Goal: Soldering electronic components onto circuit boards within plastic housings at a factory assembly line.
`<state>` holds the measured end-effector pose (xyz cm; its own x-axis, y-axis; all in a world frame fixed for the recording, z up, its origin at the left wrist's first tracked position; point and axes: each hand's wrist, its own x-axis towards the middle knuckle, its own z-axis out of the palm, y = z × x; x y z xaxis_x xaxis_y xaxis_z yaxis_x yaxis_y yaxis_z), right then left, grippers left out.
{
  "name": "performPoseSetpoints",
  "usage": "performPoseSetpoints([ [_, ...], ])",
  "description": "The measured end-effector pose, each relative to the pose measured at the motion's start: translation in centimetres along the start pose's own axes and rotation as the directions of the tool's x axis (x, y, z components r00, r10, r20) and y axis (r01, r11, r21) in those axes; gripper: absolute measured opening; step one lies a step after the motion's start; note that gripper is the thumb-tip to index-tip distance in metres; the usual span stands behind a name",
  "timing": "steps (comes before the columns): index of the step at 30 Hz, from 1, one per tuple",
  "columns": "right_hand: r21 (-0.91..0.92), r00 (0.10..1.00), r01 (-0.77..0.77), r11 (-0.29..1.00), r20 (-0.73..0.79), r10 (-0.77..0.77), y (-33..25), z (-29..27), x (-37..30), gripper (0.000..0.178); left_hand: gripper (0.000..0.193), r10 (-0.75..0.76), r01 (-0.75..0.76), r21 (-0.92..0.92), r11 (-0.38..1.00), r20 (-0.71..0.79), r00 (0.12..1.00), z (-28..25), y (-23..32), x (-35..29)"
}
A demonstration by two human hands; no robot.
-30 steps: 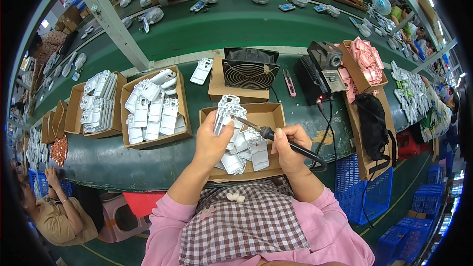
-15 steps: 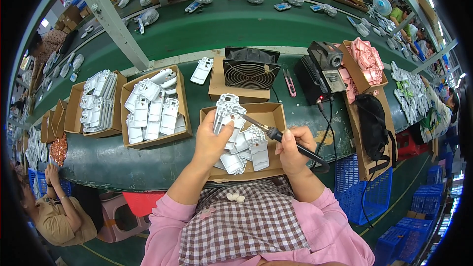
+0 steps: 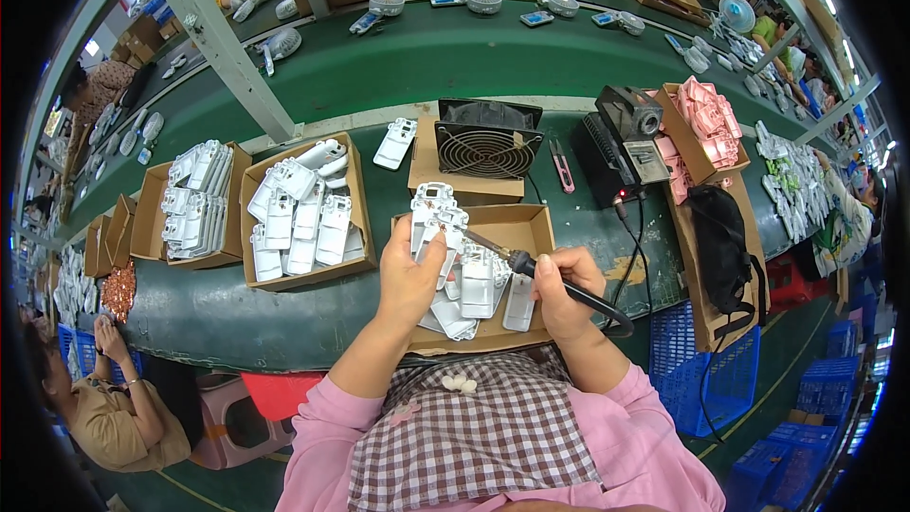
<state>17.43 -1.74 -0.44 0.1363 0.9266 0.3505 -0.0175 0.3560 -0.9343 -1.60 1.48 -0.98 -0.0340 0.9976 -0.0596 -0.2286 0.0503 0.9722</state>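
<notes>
My left hand [image 3: 409,270] pinches a white plastic housing [image 3: 434,197] upright, thumb across its front. A soldering iron [image 3: 578,296] with a black handle is gripped in my right hand [image 3: 569,289]. Its metal tip points left and reaches the edge of the held housing; whether they touch I cannot tell. Beneath both hands stands an open cardboard box [image 3: 531,228] with several white housings [image 3: 480,286] lying loose in it.
Behind the box stand a black fan [image 3: 488,150] and a black soldering station [image 3: 607,156]. Boxes of white housings [image 3: 305,213] stand left, pink ones [image 3: 706,118] right. Tweezers [image 3: 562,167] lie between fan and station. A green conveyor belt [image 3: 408,66] carries small fans.
The view has shifted slightly. The iron's tip has drawn a little lower against the held housing. White housings in the box lie differently, one now farther right.
</notes>
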Motion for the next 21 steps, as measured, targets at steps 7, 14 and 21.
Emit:
performPoseSetpoints([
  [7,-0.071,0.998,-0.04,0.997,0.037,0.042,-0.3,0.18,0.22,0.015,0.019,-0.057,0.057,0.0,0.998,-0.015,0.998,0.27,0.77,-0.14],
  [14,-0.108,0.997,-0.042,0.993,0.052,0.048,-0.31,0.34,0.33,0.016,0.019,-0.051,0.051,0.003,0.999,-0.018,0.999,0.23,0.61,-0.1],
  [21,-0.119,0.997,-0.039,0.992,0.054,0.046,-0.17,0.34,0.31,0.016,0.018,-0.026,0.027,0.018,0.999,-0.012,1.0,0.19,0.42,-0.05],
])
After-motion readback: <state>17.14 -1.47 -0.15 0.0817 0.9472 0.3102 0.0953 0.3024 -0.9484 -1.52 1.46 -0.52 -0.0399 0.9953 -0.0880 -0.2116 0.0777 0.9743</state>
